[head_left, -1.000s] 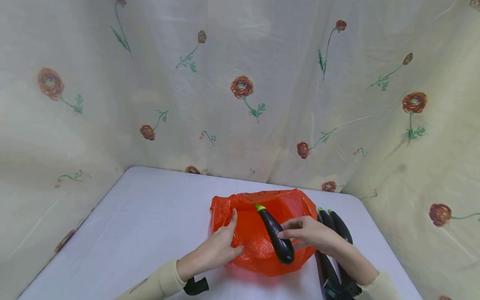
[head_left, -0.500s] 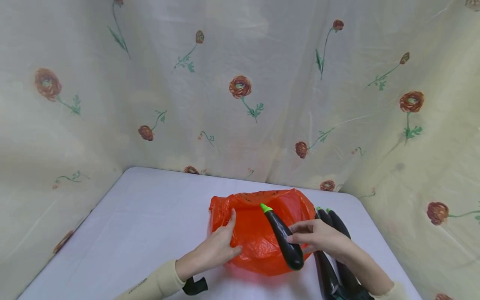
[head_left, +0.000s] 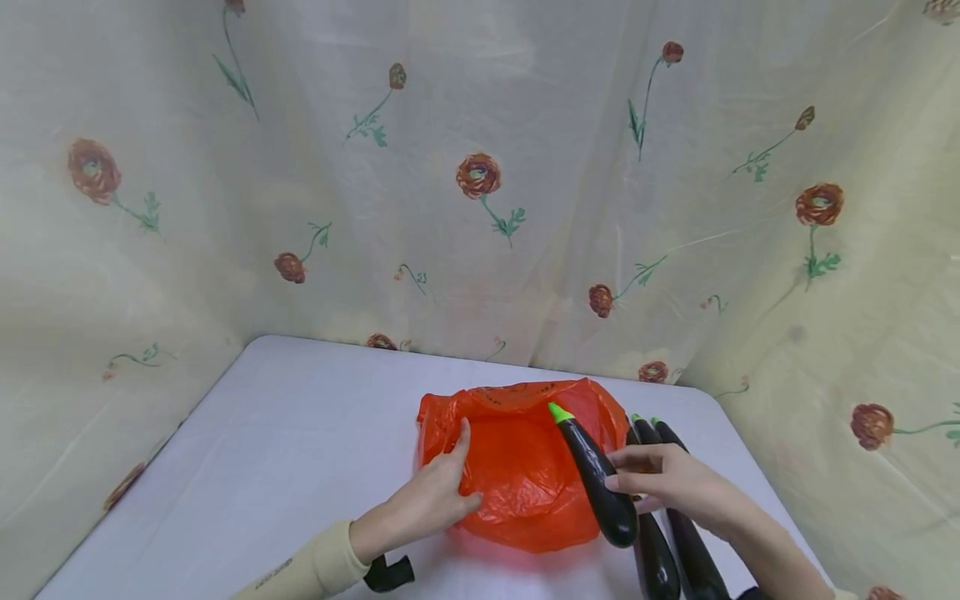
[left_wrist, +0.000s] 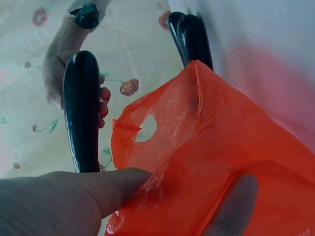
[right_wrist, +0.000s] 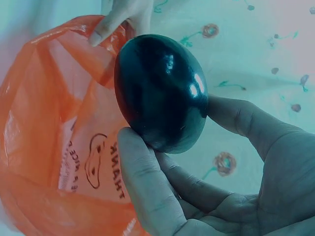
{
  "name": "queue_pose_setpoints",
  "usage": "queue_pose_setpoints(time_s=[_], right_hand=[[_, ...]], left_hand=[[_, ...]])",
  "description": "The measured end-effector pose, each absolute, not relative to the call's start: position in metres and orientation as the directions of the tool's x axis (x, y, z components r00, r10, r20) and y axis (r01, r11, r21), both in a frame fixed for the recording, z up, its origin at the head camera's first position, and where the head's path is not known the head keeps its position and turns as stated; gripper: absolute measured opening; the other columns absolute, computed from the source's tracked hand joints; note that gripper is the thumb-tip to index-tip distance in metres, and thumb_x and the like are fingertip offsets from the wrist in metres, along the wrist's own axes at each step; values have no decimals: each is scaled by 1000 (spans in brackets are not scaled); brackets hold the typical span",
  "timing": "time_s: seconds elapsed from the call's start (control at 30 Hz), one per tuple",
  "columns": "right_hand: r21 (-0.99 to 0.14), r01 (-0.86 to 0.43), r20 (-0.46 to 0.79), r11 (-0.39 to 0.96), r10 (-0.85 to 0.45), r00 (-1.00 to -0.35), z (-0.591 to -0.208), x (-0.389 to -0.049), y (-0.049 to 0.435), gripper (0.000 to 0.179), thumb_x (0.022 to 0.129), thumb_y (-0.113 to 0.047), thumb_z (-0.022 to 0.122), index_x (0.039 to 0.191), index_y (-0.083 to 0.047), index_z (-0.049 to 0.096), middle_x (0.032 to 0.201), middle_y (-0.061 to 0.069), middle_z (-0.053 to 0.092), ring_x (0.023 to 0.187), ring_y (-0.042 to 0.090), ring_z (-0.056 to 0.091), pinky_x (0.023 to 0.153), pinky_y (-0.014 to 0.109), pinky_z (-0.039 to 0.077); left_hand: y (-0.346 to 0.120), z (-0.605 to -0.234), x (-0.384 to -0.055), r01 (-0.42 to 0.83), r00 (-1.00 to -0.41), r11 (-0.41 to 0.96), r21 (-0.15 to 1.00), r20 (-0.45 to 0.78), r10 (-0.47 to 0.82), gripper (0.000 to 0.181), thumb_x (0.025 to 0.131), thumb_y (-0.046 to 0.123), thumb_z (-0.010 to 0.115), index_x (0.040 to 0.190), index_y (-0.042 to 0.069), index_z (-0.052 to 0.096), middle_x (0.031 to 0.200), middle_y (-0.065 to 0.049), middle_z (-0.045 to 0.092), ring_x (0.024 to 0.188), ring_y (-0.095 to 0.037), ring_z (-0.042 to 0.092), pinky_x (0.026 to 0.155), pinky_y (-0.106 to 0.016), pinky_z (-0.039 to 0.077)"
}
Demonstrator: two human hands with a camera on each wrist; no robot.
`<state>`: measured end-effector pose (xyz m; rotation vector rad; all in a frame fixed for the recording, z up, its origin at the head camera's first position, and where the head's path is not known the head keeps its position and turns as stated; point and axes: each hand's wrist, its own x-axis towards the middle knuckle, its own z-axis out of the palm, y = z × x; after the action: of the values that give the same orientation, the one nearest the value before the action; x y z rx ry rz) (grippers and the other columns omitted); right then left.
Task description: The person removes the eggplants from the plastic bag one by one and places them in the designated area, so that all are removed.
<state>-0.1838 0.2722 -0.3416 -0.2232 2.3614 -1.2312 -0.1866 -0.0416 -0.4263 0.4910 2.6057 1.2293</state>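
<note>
A dark purple eggplant (head_left: pixel 592 479) with a bright green stem end tilts above the right side of a red plastic bag (head_left: pixel 510 467). My right hand (head_left: pixel 678 479) pinches it near its thick end, between thumb and fingers; the right wrist view shows that rounded end (right_wrist: pixel 160 93) close up. At the bag's left side, my left hand (head_left: pixel 423 504) has its index finger and thumb spread apart against the plastic, with the bag's mouth standing wide. Its other fingers are hidden in the head view. In the left wrist view, the held eggplant (left_wrist: pixel 82 113) is beside the bag.
Two more eggplants (head_left: pixel 693 546) lie side by side on the table right of the bag, partly behind my right hand and forearm. The white tabletop (head_left: pixel 300 433) ends at a flower-patterned curtain (head_left: pixel 480 275) at the back and sides.
My right hand has moved right with the eggplant, from over the middle of the bag to its right edge. The left hand and bag stay nearly still.
</note>
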Motion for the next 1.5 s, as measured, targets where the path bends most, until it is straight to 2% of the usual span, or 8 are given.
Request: queue_pose_setpoints(time_s=[0.17, 0.4, 0.73, 0.97, 1.3, 1.5], right_hand=[[-800, 68, -326, 596, -336, -883, -336, -180, 288, 60, 90, -33, 64, 134, 6, 50, 117, 14, 62, 100, 21, 61, 84, 46, 57], [-821, 51, -292, 568, -343, -893, -336, -176, 312, 60, 93, -28, 60, 135, 12, 45, 124, 20, 58, 103, 22, 61, 85, 41, 57], [-838, 73, -274, 541, -301, -913, -343, -176, 339, 60, 95, -25, 58, 135, 16, 41, 129, 25, 56, 100, 18, 65, 87, 45, 56], [-837, 121, -298, 534, -258, -919, -357, -184, 367, 61, 97, -26, 56, 135, 18, 39, 122, 16, 60, 97, 11, 64, 87, 43, 56], [-847, 146, -313, 512, -257, -914, -372, -190, 395, 61, 97, -23, 55, 133, 23, 35, 115, 7, 63, 96, 12, 65, 86, 37, 56], [-838, 164, -329, 521, -242, -913, -380, -190, 408, 60, 98, -21, 54, 130, 26, 36, 114, 9, 64, 93, 12, 66, 84, 36, 57]], left_hand=[[-41, -426, -188, 215, -919, 595, 774, -45, 391, 98, 86, 17, 69, 155, 5, 0, 58, 0, 50, 44, -12, 49, 48, -23, 50], [-41, -426, -187, 205, -919, 592, 780, -54, 390, 98, 86, 17, 69, 155, 6, 0, 57, 0, 49, 44, -12, 47, 48, -23, 50], [-39, -427, -187, 199, -922, 601, 774, -60, 383, 98, 86, 17, 69, 155, 5, 2, 57, 0, 49, 44, -12, 47, 47, -24, 50], [-39, -428, -187, 196, -921, 599, 776, -63, 384, 98, 86, 18, 69, 155, 6, 1, 58, 0, 50, 44, -12, 48, 48, -24, 50], [-39, -426, -186, 196, -924, 603, 773, -61, 378, 98, 86, 18, 69, 155, 5, 1, 58, 0, 48, 44, -12, 46, 47, -23, 49], [-39, -426, -187, 191, -924, 601, 776, -64, 377, 98, 86, 17, 69, 155, 5, 0, 57, 0, 49, 44, -12, 46, 47, -24, 49]])
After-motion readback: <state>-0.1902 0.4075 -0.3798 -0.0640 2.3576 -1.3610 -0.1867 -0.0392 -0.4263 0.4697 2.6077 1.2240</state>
